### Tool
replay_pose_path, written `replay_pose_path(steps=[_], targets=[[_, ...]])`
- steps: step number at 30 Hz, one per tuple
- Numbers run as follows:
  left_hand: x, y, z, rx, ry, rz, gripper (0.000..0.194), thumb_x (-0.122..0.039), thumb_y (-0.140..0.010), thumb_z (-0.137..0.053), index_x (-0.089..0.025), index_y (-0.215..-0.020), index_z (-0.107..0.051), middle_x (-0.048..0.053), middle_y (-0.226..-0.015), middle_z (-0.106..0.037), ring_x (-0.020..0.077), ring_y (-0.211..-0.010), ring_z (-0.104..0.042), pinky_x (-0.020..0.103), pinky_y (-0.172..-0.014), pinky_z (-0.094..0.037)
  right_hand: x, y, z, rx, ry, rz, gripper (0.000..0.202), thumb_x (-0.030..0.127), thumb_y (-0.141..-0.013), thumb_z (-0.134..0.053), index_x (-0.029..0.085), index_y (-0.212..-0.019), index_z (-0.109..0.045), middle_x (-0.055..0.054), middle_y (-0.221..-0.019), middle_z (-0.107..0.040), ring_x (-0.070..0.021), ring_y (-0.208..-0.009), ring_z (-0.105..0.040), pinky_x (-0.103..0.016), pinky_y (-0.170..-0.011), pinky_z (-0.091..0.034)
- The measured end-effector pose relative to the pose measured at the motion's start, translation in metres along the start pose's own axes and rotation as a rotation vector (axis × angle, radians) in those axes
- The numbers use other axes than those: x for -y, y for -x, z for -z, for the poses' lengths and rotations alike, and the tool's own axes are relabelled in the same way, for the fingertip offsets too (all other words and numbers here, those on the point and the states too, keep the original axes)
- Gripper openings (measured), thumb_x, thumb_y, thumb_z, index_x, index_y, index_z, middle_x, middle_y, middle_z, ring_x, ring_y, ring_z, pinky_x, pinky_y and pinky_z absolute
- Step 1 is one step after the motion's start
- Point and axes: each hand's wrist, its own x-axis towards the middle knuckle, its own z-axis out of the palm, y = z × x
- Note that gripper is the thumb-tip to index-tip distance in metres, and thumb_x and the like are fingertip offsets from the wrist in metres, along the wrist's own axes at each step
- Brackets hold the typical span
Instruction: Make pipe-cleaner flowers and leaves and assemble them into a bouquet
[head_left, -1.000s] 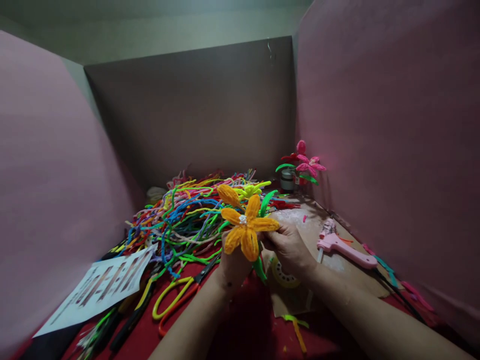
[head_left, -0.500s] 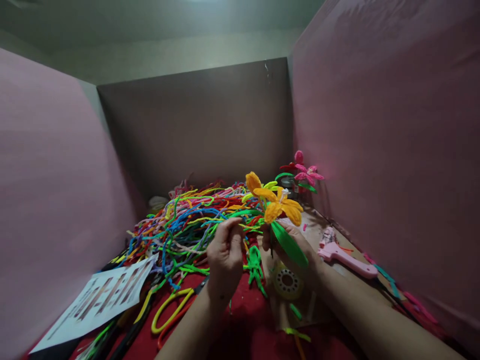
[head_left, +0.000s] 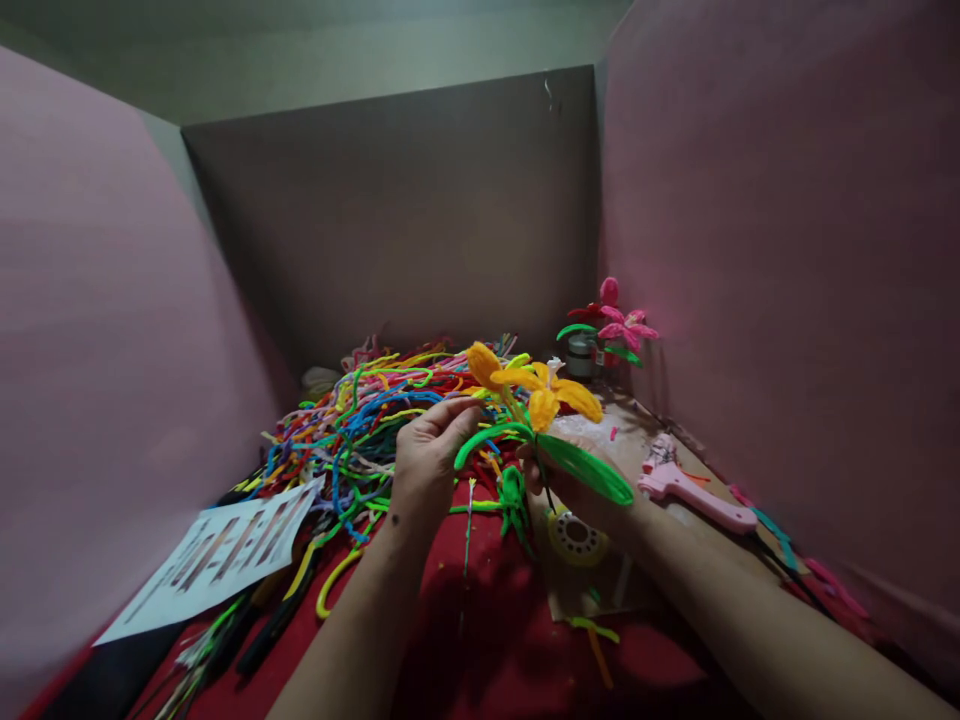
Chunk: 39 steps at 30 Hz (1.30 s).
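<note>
An orange pipe-cleaner flower (head_left: 544,405), with a bud (head_left: 484,366) on its left and a white centre, stands upright in my right hand (head_left: 577,480). The fingers of that hand are closed round its thin dark stem, partly hidden by the broad green leaf (head_left: 589,468). A second, narrower green leaf (head_left: 491,433) arches to the left, its tip drooping beside my left thumb. My left hand (head_left: 431,450) is just left of the flower, thumb and forefinger pinched together below the bud. Whatever lies between those fingertips is too small to make out.
A heap of coloured pipe cleaners (head_left: 360,430) fills the back left. Around it are a printed sheet (head_left: 217,560), yellow-handled scissors (head_left: 330,585), a roll of tape (head_left: 577,538), a pink glue gun (head_left: 697,497) and pink flowers (head_left: 628,328). Pink walls flank both sides.
My left fingers have left the tip of the narrow leaf and moved slightly up and left; that leaf now curves downward. The flower has turned and tilted, with the broad leaf swinging outward right.
</note>
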Motion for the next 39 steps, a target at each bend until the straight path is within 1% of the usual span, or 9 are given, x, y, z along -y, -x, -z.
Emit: replay_pose_path(steps=[2, 5, 10, 13, 16, 21, 27, 34, 39], targets=[[0.0, 0.0, -0.001, 0.046, -0.005, 0.054, 0.029, -0.03, -0.058, -0.074, -0.012, -0.081, -0.069, 0.002, -0.062, -0.062, 0.0128, -0.059, -0.056, 0.022, -0.054, -0.046, 0.001, 0.002, -0.003, 0.05, 0.043, -0.02, 0.02, 0.035, -0.07, -0.064, 0.016, -0.066, -0.067, -0.001, -0.058, -0.058, -0.0113, -0.051, -0.048, -0.024, -0.049, -0.037], [0.002, 0.001, -0.001, 0.11, -0.043, 0.092, 0.028, -0.027, -0.053, -0.077, -0.011, -0.074, -0.07, 0.002, -0.059, -0.062, 0.0144, -0.059, -0.056, 0.024, -0.056, -0.046, -0.001, 0.004, -0.006, 0.079, 0.077, -0.045, 0.02, 0.035, -0.072, -0.062, 0.015, -0.069, -0.067, 0.0, -0.055, -0.056, -0.0105, -0.048, -0.047, -0.024, -0.047, -0.035], [0.004, 0.004, -0.003, 0.145, -0.079, 0.054, 0.025, -0.029, -0.053, -0.076, -0.011, -0.068, -0.068, 0.002, -0.064, -0.062, 0.011, -0.058, -0.053, 0.022, -0.056, -0.044, -0.008, 0.004, -0.008, 0.079, 0.082, -0.056, 0.025, 0.042, -0.073, -0.059, 0.018, -0.072, -0.066, 0.001, -0.053, -0.053, -0.0109, -0.044, -0.045, -0.023, -0.041, -0.034], [0.005, 0.006, -0.007, 0.128, -0.077, 0.006, 0.024, -0.031, -0.057, -0.074, -0.011, -0.068, -0.065, 0.0, -0.063, -0.06, 0.0093, -0.056, -0.051, 0.02, -0.054, -0.042, -0.007, 0.005, -0.012, 0.074, 0.067, -0.064, 0.026, 0.044, -0.073, -0.059, 0.018, -0.068, -0.063, 0.0, -0.054, -0.052, -0.0105, -0.043, -0.044, -0.023, -0.039, -0.035], [0.008, 0.008, -0.01, 0.095, -0.066, -0.004, 0.022, -0.03, -0.06, -0.071, -0.012, -0.068, -0.062, -0.001, -0.061, -0.057, 0.0094, -0.055, -0.05, 0.019, -0.052, -0.041, -0.003, 0.006, -0.017, 0.081, 0.052, -0.08, 0.028, 0.045, -0.07, -0.061, 0.018, -0.064, -0.06, 0.001, -0.053, -0.051, -0.0099, -0.041, -0.043, -0.024, -0.039, -0.036], [0.014, 0.009, -0.013, 0.048, -0.001, -0.068, 0.019, -0.027, -0.061, -0.07, -0.012, -0.063, -0.057, -0.003, -0.057, -0.051, 0.0071, -0.053, -0.046, 0.018, -0.052, -0.041, 0.0, 0.008, -0.02, 0.077, 0.007, -0.104, 0.033, 0.049, -0.067, -0.064, 0.016, -0.07, -0.06, 0.003, -0.053, -0.049, -0.0091, -0.04, -0.044, -0.023, -0.039, -0.036], [0.015, 0.014, -0.016, -0.045, 0.006, -0.069, 0.021, -0.028, -0.059, -0.071, -0.012, -0.065, -0.059, -0.003, -0.058, -0.052, 0.0063, -0.051, -0.045, 0.017, -0.049, -0.038, -0.003, 0.009, -0.018, 0.121, -0.068, -0.104, 0.03, 0.044, -0.069, -0.066, 0.016, -0.067, -0.056, 0.003, -0.055, -0.048, -0.0086, -0.043, -0.045, -0.022, -0.04, -0.037], [0.017, 0.018, -0.016, -0.079, -0.023, -0.123, 0.018, -0.027, -0.063, -0.07, -0.012, -0.065, -0.059, -0.003, -0.059, -0.051, 0.0059, -0.052, -0.044, 0.016, -0.049, -0.038, -0.009, 0.009, -0.017, 0.148, -0.081, -0.072, 0.029, 0.043, -0.073, -0.062, 0.015, -0.067, -0.054, 0.003, -0.055, -0.048, -0.009, -0.044, -0.046, -0.023, -0.041, -0.037], [0.015, 0.023, -0.019, -0.09, -0.04, -0.183, 0.015, -0.025, -0.064, -0.069, -0.013, -0.066, -0.06, -0.004, -0.058, -0.052, 0.0064, -0.051, -0.044, 0.018, -0.051, -0.04, -0.008, 0.01, -0.022, 0.097, -0.077, -0.067, 0.031, 0.046, -0.073, -0.062, 0.016, -0.069, -0.054, 0.003, -0.055, -0.046, -0.0085, -0.045, -0.043, -0.023, -0.043, -0.036]])
